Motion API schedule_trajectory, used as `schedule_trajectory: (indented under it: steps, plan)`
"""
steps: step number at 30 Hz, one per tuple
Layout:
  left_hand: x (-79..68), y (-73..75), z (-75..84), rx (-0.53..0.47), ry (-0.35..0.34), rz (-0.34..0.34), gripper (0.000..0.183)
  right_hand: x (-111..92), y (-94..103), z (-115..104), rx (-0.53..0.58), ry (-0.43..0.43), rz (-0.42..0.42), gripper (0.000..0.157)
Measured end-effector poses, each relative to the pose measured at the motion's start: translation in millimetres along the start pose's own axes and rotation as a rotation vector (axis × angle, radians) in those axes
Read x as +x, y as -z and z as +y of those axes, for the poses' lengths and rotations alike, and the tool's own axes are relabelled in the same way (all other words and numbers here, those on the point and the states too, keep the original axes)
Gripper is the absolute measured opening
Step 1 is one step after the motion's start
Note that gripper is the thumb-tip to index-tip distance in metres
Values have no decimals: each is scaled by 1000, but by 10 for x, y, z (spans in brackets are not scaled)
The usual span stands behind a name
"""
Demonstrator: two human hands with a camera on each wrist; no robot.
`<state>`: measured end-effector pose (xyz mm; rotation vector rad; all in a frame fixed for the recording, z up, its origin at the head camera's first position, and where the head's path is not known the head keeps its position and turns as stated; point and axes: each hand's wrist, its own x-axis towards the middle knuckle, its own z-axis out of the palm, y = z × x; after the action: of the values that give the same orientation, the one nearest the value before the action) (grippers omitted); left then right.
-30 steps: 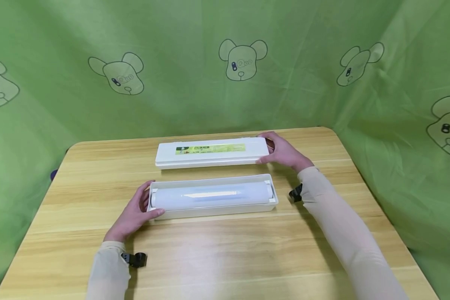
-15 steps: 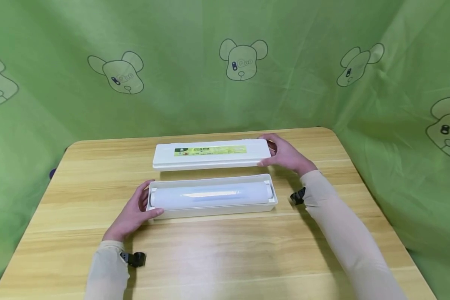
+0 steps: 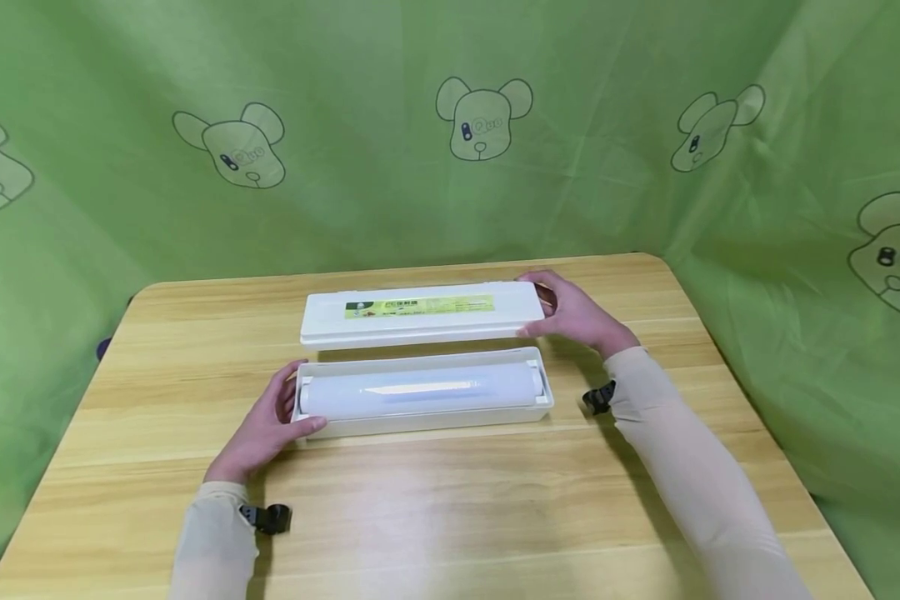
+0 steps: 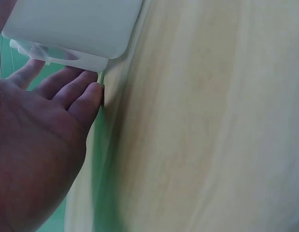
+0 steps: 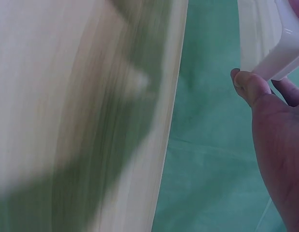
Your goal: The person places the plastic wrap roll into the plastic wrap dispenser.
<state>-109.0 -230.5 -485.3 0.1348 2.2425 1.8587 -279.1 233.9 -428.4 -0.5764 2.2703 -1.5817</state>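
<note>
a: start from the left. what's there?
b: a green curtain (image 3: 82, 208) with bear outlines, then a pale left sleeve (image 3: 213, 546) on the near side, with a black device (image 3: 272, 518) at the wrist.
a: and the left hand (image 3: 258, 429)?
b: it grips the left end of a white box (image 3: 427, 422) — thumb along the near wall, fingers round the far corner. in the left wrist view the fingertips touch a white part with a slot.
a: so where does the box sit?
b: in the middle of the wooden table (image 3: 450, 508), long side running left to right. its top is off, and a pale, shiny roll (image 3: 420, 390) lies lengthwise inside.
a: the top, then?
b: the white lid (image 3: 420, 327) is just beyond the box, roughly parallel, with a strip of wood showing between them. its green and yellow label (image 3: 420, 307) faces up. i can't tell whether its left end clears the table.
a: and the right hand (image 3: 581, 317)?
b: pinching the lid's right end — thumb at the near edge, fingers at the far one. past it come a second black wrist device (image 3: 598, 398), the right sleeve (image 3: 697, 467) and more curtain.
</note>
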Motion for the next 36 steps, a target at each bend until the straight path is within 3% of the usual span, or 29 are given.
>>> schedule_trajectory:
  steps: [13,27,36]
  plan:
    - [13,4,-15,-7,-26,3,93,-12,-37,-26,17,13,-19,85]
    - [12,17,1,21,15,7,92,-92,-52,-18,26,45,-9,84]
    - [157,85,181,44,-32,43,89,-161,-32,-11,37,46,-3,84]
